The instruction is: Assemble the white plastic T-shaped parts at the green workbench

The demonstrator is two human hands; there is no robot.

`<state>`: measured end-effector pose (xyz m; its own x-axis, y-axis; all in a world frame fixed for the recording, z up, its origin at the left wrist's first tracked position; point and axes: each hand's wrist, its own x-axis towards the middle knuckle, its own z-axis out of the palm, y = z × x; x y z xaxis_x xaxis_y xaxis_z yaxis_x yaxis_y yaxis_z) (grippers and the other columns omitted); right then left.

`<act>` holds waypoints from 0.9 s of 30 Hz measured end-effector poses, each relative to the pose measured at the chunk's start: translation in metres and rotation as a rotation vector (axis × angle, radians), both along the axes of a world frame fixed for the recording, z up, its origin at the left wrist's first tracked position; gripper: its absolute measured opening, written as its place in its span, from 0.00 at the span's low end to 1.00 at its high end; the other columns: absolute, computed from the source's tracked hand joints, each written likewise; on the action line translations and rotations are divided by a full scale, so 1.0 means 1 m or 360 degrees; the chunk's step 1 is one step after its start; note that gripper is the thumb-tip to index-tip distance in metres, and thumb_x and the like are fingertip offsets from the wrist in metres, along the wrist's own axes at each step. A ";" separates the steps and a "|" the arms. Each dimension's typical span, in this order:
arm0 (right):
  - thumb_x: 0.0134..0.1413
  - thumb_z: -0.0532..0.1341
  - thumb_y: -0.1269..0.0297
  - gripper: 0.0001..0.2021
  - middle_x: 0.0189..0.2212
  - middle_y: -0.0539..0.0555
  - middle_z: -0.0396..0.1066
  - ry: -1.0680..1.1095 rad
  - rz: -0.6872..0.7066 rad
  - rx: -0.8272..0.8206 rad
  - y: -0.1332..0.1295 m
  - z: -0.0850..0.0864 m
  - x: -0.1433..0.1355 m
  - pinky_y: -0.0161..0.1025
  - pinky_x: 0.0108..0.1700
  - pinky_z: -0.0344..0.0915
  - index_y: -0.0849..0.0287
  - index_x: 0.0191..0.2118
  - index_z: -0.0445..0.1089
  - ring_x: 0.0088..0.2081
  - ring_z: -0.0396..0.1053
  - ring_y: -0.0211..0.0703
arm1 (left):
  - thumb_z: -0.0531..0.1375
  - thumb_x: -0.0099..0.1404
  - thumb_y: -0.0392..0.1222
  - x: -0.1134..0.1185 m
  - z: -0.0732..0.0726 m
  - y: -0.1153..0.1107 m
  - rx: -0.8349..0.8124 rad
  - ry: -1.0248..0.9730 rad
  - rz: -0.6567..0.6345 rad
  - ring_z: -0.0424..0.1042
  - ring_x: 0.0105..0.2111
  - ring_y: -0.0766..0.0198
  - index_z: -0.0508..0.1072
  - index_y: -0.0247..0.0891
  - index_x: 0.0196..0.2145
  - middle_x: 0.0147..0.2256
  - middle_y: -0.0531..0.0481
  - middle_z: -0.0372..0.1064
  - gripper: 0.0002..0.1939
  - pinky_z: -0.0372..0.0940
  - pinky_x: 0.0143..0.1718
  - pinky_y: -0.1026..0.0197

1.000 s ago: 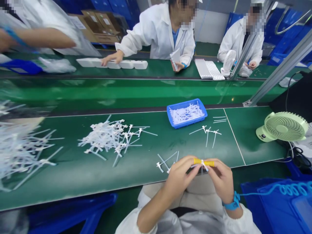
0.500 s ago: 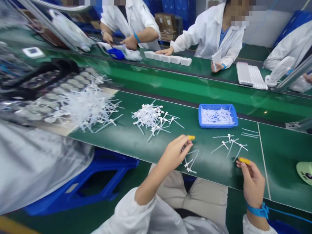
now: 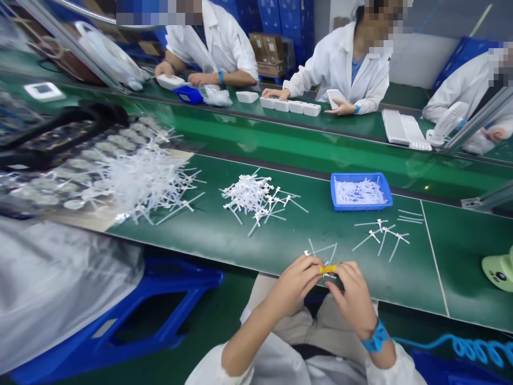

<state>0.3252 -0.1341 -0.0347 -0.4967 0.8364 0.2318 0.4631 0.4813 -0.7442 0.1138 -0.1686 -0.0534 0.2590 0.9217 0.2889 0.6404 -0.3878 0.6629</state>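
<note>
My left hand [image 3: 296,280] and my right hand [image 3: 355,299] meet fingertip to fingertip over the near edge of the green work surface [image 3: 192,230]. Yellow finger covers [image 3: 328,269] on both hands touch or nearly touch. The fingers of both hands are bent in a pinch; whatever is between them is too small and hidden to make out. Just behind and below the fingertips lie a few thin tubes [image 3: 335,252] with small white connectors [image 3: 306,253], partly covered. A blue band [image 3: 375,337] circles my right wrist.
A blue tray [image 3: 362,207] holds many small white pieces. Connectors with tubes [image 3: 385,230] and loose tubes [image 3: 410,216] lie to the right. Piles of tubed connectors [image 3: 250,193] sit left. A pale green object [image 3: 499,270] stands far right. Co-workers [image 3: 340,64] sit opposite.
My right hand has moved left and my left hand slightly right and down, so their fingertips now come together. Across the bench, a co-worker has shifted white boxes apart.
</note>
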 end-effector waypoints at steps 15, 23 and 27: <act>0.77 0.60 0.60 0.08 0.41 0.53 0.77 -0.0097 -0.0135 -0.0056 0.017 0.088 0.037 0.42 0.43 0.67 0.51 0.46 0.78 0.42 0.73 0.48 | 0.66 0.75 0.49 -0.011 0.007 0.012 -0.0026 -0.1414 0.0707 0.81 0.38 0.59 0.78 0.39 0.50 0.41 0.45 0.80 0.13 0.77 0.42 0.59; 0.74 0.61 0.65 0.09 0.37 0.52 0.78 -0.0606 0.0133 0.0045 0.099 0.051 0.006 0.42 0.45 0.69 0.55 0.40 0.77 0.40 0.75 0.46 | 0.65 0.72 0.53 -0.026 0.022 0.076 -0.0579 -0.1375 0.0304 0.80 0.36 0.61 0.76 0.37 0.50 0.42 0.44 0.81 0.17 0.78 0.42 0.57; 0.70 0.64 0.70 0.06 0.39 0.55 0.80 -0.0678 0.0108 0.0130 0.118 0.033 -0.003 0.44 0.51 0.70 0.57 0.40 0.79 0.44 0.77 0.48 | 0.65 0.71 0.48 -0.032 0.008 0.108 -0.0760 -0.1118 0.0114 0.81 0.33 0.62 0.73 0.37 0.52 0.42 0.46 0.79 0.17 0.78 0.38 0.58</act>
